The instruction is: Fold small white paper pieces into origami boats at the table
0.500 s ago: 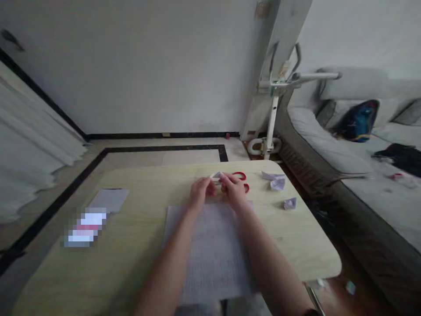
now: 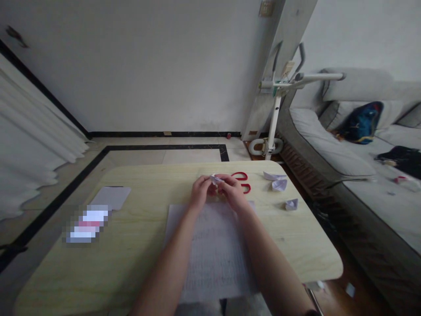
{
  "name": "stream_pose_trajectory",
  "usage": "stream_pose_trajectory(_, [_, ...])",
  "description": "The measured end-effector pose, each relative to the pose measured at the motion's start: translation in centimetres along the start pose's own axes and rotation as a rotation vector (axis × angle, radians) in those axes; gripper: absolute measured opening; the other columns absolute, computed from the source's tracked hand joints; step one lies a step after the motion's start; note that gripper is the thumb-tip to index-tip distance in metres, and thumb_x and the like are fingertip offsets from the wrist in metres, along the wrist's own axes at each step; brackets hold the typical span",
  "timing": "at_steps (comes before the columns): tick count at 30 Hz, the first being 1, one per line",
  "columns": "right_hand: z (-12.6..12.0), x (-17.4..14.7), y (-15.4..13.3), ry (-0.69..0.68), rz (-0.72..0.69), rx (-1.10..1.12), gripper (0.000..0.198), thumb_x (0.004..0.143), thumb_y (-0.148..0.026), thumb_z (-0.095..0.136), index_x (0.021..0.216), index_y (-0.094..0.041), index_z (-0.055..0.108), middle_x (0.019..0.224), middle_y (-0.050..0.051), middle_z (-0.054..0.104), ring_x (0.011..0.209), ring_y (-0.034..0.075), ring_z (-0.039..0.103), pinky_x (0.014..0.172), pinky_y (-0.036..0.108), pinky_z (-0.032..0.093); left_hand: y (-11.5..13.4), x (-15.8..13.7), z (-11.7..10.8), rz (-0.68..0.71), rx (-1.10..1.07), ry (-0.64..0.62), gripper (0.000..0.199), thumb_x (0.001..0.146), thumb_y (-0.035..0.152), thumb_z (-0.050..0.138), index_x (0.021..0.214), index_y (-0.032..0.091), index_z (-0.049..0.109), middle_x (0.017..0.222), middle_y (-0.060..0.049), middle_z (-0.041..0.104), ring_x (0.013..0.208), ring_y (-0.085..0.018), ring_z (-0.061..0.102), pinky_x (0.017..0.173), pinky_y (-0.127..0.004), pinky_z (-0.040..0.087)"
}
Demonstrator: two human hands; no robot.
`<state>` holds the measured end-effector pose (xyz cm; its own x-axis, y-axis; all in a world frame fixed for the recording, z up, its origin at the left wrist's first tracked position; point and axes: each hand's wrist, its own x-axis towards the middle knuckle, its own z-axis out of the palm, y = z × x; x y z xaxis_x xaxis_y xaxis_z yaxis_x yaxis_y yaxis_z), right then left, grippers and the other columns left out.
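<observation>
Between my two hands is a small piece of folded white paper [image 2: 216, 179], raised above the far part of the table. My left hand [image 2: 200, 191] pinches it from the left, fingers closed. On its other side my right hand [image 2: 231, 191] grips it with bent fingers. The lower part of the paper is hidden by the fingers. Red-handled scissors [image 2: 241, 176] lie just beyond my right hand, their blades out of sight behind it. Under my forearms a large printed sheet [image 2: 213, 254] is spread flat on the table.
Several small folded paper pieces [image 2: 279, 184] sit at the right of the wooden table [image 2: 138, 263]. At the left lie a light grey flat object [image 2: 113, 197] and a pixelated patch. A grey sofa [image 2: 332, 153] and white exercise stand [image 2: 272, 118] are beyond the right edge.
The folded paper has turned in my fingers and now shows more of its side. Both hands stay in nearly the same place, the right slightly lower. The view has shifted slightly.
</observation>
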<state>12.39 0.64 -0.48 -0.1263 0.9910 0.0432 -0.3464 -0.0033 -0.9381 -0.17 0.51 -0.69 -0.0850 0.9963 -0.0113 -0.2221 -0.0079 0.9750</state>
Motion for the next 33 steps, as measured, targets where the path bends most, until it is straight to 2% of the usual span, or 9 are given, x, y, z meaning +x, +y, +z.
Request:
stream_pose_trajectory(6, [0.1,0.1,0.0,0.083,-0.014,-0.098,0.024,0.07,-0.038,0.073,0.083,-0.017,0.073,0.06,-0.002,0.059,0.052,0.01,0.046,0.052,0.024,0.036,0.8,-0.5,0.3,0.059,0.113,0.029,0.016,0.073,0.031,0.057,0.064,0.017,0.059,0.056,0.002,0.057,0.051,-0.012,0.052,0.047,-0.022,0.043])
stream_pose_trajectory(13, [0.2,0.1,0.0,0.017,-0.024,-0.137,0.028,0.072,-0.041,0.072,0.086,-0.017,0.074,0.063,-0.001,0.06,0.054,0.01,0.045,0.053,0.024,0.035,1.5,-0.4,0.2,0.069,0.161,0.073,0.019,0.074,0.027,0.052,0.057,0.019,0.054,0.05,0.002,0.053,0.046,-0.012,0.049,0.045,-0.022,0.039])
stream_pose_trajectory(33, [0.0,0.0,0.1,0.03,-0.03,-0.165,0.026,0.074,-0.039,0.071,0.087,-0.017,0.076,0.066,0.0,0.062,0.056,0.01,0.045,0.054,0.024,0.035,1.4,-0.6,0.2,0.056,0.173,0.065,0.018,0.072,0.029,0.053,0.057,0.019,0.054,0.047,0.002,0.052,0.046,-0.013,0.048,0.044,-0.022,0.036])
